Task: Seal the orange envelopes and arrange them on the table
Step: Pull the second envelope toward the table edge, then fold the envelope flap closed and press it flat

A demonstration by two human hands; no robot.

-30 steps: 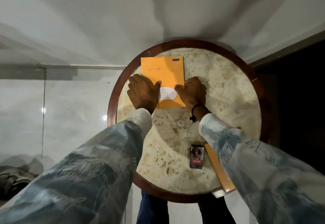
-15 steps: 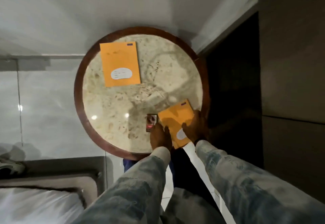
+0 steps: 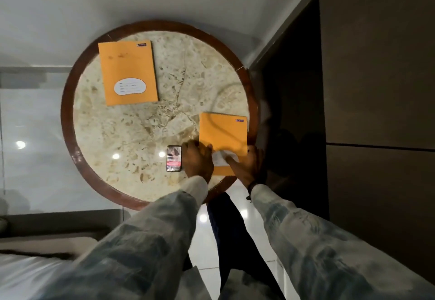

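On the round marble desk [image 3: 122,135], one orange envelope [image 3: 128,72] is lying placed at upper left while both hands [image 3: 197,158] [image 3: 247,165] are pressing flat, fingers spread, on the second envelope [image 3: 223,135] at the right rim, apparently unfinished.

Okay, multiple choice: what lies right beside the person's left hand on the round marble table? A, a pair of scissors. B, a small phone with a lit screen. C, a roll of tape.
B: a small phone with a lit screen lies on the round marble table just left of the left hand, which presses the near orange envelope.
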